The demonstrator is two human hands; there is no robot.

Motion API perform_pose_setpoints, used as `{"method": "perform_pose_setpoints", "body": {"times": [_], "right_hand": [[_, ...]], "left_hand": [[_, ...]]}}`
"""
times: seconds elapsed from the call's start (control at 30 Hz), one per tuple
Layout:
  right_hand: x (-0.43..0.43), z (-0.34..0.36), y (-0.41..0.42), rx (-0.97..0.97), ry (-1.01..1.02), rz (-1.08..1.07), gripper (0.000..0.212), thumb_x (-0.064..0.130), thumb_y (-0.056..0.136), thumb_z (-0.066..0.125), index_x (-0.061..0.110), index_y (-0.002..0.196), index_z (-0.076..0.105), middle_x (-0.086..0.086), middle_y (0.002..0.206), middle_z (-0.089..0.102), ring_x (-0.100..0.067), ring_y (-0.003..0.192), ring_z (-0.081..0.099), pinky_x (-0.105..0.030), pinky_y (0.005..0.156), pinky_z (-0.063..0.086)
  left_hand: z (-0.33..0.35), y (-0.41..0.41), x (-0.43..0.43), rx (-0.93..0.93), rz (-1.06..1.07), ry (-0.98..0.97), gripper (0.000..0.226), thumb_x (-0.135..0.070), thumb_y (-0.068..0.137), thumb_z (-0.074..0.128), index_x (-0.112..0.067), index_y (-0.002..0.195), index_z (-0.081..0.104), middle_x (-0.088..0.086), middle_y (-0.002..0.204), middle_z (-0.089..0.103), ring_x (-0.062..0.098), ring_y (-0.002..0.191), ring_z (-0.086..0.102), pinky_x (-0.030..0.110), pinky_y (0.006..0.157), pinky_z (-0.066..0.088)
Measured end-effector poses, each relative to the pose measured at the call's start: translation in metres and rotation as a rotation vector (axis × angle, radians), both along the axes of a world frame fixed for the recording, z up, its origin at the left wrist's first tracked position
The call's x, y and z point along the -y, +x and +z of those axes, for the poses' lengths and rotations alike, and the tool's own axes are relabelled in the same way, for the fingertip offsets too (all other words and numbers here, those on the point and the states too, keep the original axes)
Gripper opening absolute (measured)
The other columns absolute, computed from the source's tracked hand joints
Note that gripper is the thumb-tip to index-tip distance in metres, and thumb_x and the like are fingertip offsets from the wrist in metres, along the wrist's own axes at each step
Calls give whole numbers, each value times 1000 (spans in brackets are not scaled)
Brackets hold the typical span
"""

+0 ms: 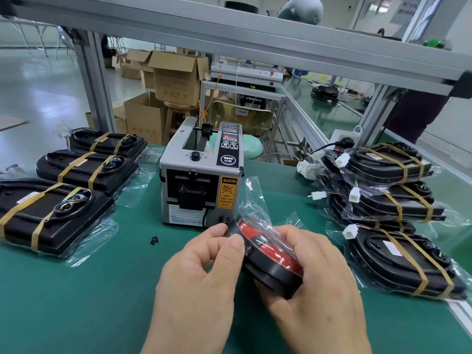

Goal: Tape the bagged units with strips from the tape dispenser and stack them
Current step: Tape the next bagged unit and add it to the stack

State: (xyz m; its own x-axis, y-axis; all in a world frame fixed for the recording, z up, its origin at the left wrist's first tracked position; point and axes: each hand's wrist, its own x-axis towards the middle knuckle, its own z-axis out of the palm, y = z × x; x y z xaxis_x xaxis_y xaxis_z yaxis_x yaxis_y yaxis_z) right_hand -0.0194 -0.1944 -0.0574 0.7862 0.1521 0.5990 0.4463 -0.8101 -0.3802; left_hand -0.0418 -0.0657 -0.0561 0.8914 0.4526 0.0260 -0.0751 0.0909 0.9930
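Observation:
A grey tape dispenser point(201, 175) stands mid-table on the green mat. Just in front of it I hold a roll of black tape with a red core point(270, 261) inside a clear plastic wrapper. My left hand point(204, 274) pinches the roll's near-left edge between thumb and fingers. My right hand point(314, 277) grips the roll from the right, fingers curled around its rim. Three bagged black units banded with tan tape point(84, 169) lie side by side at the left. A stack of bagged, taped units point(393, 195) sits at the right.
A small black scrap point(154, 240) lies on the green mat point(76, 302) left of my hands. White connectors point(306, 167) stick out of the right stack. Aluminium frame posts point(97, 83) rise behind the table, with cardboard boxes point(173, 77) and a stool beyond.

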Motion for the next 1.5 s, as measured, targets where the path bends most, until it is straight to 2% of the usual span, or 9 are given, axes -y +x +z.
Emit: {"method": "perform_pose_setpoints", "body": {"times": [0.07, 0.2, 0.3, 0.5, 1.0, 1.13, 1.23, 1.33, 1.5], "right_hand": [[0, 0, 0, -4, -2, 0, 67, 19, 46, 89, 34, 106, 64, 12, 97, 62, -22, 86, 60, -35, 70, 47], [-1, 0, 0, -3, 4, -10, 67, 20, 46, 90, 35, 106, 63, 13, 97, 61, -22, 85, 60, -33, 70, 45], [-1, -1, 0, -4, 3, -9, 67, 20, 46, 89, 36, 106, 63, 13, 98, 60, -21, 86, 60, -32, 71, 44], [-1, -1, -1, 9, -2, -21, 68, 20, 45, 90, 35, 106, 62, 13, 97, 61, -21, 85, 60, -33, 70, 45], [-2, 1, -2, -26, 7, -16, 62, 23, 50, 89, 35, 105, 64, 14, 97, 60, -19, 85, 58, -35, 72, 47], [-1, -1, -2, -14, 8, -19, 66, 21, 47, 90, 33, 106, 65, 12, 97, 61, -20, 84, 59, -33, 71, 45], [-1, -1, -4, -14, -10, -11, 66, 20, 45, 90, 31, 106, 66, 12, 97, 62, -21, 83, 60, -35, 70, 47], [-1, 0, -4, -37, -21, -8, 67, 20, 43, 90, 32, 105, 66, 13, 98, 62, -20, 85, 60, -35, 71, 47], [5, 4, -5, -63, -15, 20, 67, 22, 45, 90, 39, 104, 63, 21, 99, 61, -11, 89, 52, -32, 73, 43]], "left_hand": [[0, 0, 0, -3, -16, 2, 34, -61, 51, 62, -37, 70, 75, -7, 85, 70, -10, 93, 61, 38, 105, 39], [0, 0, 0, 2, -17, -2, 31, -57, 57, 64, -32, 70, 76, -23, 105, 69, -18, 100, 55, 33, 103, 37], [-1, 1, 2, 9, -9, 7, 27, -53, 70, 67, -28, 67, 75, -19, 106, 69, -21, 95, 55, 20, 89, 37], [0, 2, 5, 20, 19, 22, 18, -41, 63, 62, -25, 62, 72, -16, 106, 69, -20, 93, 56, -3, 67, 36], [0, 2, 5, 42, 54, 30, 11, -39, 56, 71, -29, 62, 70, -21, 101, 69, -8, 93, 63, 14, 76, 39], [-6, 5, 2, 34, 60, -100, 43, -47, 51, 87, -24, 82, 68, -13, 89, 74, 6, 87, 69, 28, 80, 47], [-7, 8, -1, -4, 10, -204, 58, -49, 50, 86, -25, 98, 63, -9, 91, 74, 1, 80, 68, 28, 79, 48], [-6, 12, -4, -41, -183, -268, 72, -43, 50, 87, -28, 115, 61, -9, 105, 72, 7, 96, 68, 35, 89, 50], [-8, 23, -12, -127, -126, -341, 19, -26, 89, 59, -17, 98, 73, -1, 92, 75, 15, 86, 66, 38, 85, 46]]}}
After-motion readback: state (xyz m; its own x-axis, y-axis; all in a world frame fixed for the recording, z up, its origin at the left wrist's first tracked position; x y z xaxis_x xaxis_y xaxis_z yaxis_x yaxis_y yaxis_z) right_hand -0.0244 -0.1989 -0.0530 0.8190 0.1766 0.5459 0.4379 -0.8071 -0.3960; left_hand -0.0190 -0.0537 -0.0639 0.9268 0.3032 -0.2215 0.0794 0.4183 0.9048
